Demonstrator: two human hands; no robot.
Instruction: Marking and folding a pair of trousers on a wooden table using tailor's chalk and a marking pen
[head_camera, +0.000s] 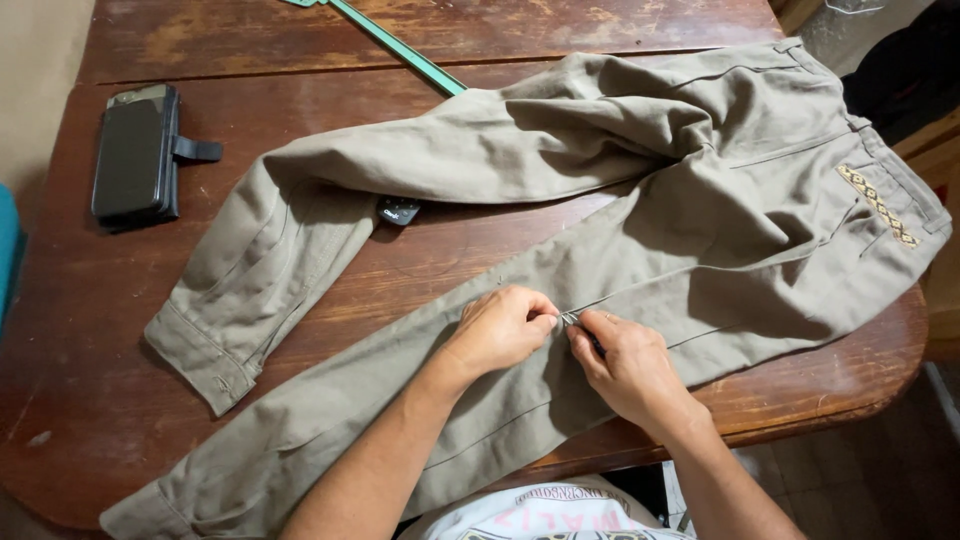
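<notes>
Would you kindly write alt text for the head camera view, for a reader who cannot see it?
A person's left hand and right hand pinch the seam of olive-green cotton trousers spread across a worn dark wooden table. A black phone case lies at the far left, a green ruler at the far edge.

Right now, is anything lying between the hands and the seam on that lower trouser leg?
Nothing visible. The left hand and right hand already rest on the olive trousers, pinching the fabric at the seam. The black phone case, green ruler and small black object lie away from it.
</notes>
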